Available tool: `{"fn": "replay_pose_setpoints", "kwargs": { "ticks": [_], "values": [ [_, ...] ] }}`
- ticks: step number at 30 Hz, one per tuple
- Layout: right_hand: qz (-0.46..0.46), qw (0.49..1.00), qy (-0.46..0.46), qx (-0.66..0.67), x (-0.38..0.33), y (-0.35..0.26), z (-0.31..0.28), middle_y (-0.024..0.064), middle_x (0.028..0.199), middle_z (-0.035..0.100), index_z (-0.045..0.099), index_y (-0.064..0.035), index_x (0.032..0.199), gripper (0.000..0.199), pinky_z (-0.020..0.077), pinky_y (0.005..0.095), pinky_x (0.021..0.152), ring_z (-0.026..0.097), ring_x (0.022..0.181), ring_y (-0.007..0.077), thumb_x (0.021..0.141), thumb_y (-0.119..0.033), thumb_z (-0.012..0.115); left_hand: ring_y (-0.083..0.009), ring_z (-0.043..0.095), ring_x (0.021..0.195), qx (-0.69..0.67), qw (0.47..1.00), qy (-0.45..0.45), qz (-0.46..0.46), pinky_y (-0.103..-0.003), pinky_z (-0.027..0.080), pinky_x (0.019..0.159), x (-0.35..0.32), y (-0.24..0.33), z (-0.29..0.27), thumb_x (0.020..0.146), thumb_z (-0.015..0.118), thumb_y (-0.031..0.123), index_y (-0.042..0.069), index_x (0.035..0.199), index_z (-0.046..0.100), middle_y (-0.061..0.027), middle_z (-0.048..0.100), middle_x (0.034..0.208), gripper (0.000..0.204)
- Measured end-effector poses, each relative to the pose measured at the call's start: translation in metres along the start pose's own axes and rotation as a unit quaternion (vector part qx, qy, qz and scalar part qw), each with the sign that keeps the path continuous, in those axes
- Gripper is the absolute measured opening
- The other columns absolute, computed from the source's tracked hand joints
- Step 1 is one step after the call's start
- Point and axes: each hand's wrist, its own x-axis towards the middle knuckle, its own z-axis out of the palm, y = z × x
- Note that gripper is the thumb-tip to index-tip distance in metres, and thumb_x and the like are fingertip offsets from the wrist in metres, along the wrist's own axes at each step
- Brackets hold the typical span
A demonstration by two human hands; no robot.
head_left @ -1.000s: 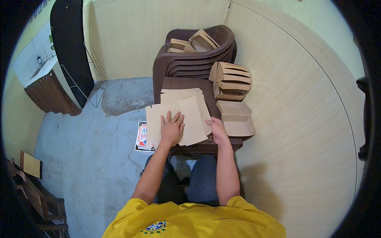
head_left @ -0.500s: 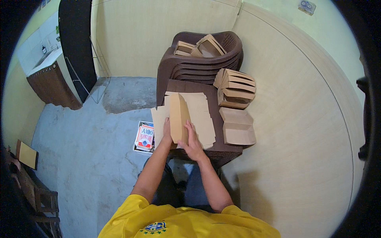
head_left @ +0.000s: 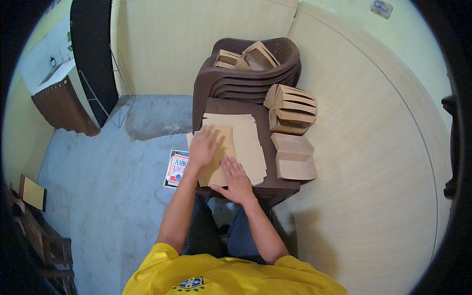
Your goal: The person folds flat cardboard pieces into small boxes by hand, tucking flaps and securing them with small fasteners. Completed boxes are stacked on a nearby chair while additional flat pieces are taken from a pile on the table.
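A folded piece of brown cardboard [head_left: 225, 141] lies flat on a stack of flat cardboard blanks [head_left: 249, 142]. The stack rests on a brown plastic seat [head_left: 216, 105]. My left hand [head_left: 202, 147], a little blurred, is over the left side of the folded piece with its fingers spread; whether it touches cannot be told. On the near right part of the same piece lies my right hand [head_left: 237, 182], flat, fingers stretched out. Neither hand grips anything.
Right of the seat stand an open cardboard tray [head_left: 295, 160] and a row of nested cardboard trays [head_left: 292, 110]. More folded boxes [head_left: 258, 56] sit on stacked brown chairs [head_left: 246, 81] behind. A box of packets [head_left: 176, 169] is on the floor at left.
The cardboard piece stood up between both hands and now lies pressed down flat. My left hand let go of its side and moved up and left; my right hand flattened onto it.
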Motion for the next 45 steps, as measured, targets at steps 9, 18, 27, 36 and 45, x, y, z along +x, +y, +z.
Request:
{"fn": "replay_pose_setpoints", "kwargs": {
  "ticks": [9,18,27,36,45],
  "values": [
    [0.079,0.994,-0.051,-0.060,-0.036,-0.018,-0.011,0.0309,0.176,0.022,0.022,0.0169,0.164,0.125,0.0096,0.0584,0.134,0.015,0.167,0.0405,0.097,-0.086,0.044,-0.0316,0.021,0.167,0.124,0.980,-0.154,-0.031,-0.055,0.012,0.135,-0.020,0.027,0.036,0.114,0.042,0.040,0.024,0.168,0.042,-0.0043,0.030,0.179,0.057],
    [0.147,0.986,-0.083,0.012,0.117,0.050,0.004,0.0264,0.178,0.020,0.023,0.0094,0.168,0.109,0.0021,0.0615,0.133,0.012,0.168,0.0357,0.104,-0.077,0.039,-0.0344,0.023,0.166,0.122,0.978,-0.168,-0.006,-0.053,0.015,0.136,-0.018,0.020,0.037,0.111,0.045,0.034,0.019,0.168,0.042,-0.0079,0.034,0.177,0.058],
    [0.063,0.996,-0.029,0.062,0.014,0.032,-0.023,0.0276,0.177,0.020,0.028,0.0030,0.168,0.108,0.0134,0.0557,0.135,0.014,0.168,0.0373,0.094,-0.060,0.074,-0.0414,0.045,0.147,-0.121,0.971,0.116,-0.169,-0.055,0.032,0.124,-0.011,0.016,0.030,0.105,0.060,0.037,-0.001,0.151,0.054,-0.0229,0.055,0.154,0.059],
    [0.029,0.976,0.118,0.180,-0.012,0.052,-0.001,0.0206,0.153,0.059,0.063,0.0022,0.141,0.056,0.0374,0.0486,0.126,0.051,0.147,0.0395,0.098,-0.031,0.076,-0.0464,0.058,0.128,-0.050,0.898,0.150,-0.410,-0.057,0.038,0.115,-0.010,0.030,0.002,0.102,0.064,0.044,0.002,0.150,0.055,-0.0293,0.065,0.136,0.064],
    [0.247,0.567,0.355,0.701,0.007,0.061,0.010,0.0139,0.141,0.066,0.054,0.0019,0.148,0.053,0.0491,0.0405,0.111,0.063,0.128,0.0261,0.115,-0.040,0.056,-0.0440,0.068,0.126,-0.116,0.976,-0.111,-0.146,-0.060,0.038,0.123,-0.014,0.062,0.013,0.110,0.049,0.036,0.014,0.158,0.053,-0.0229,0.072,0.136,0.053]
  ]
}}
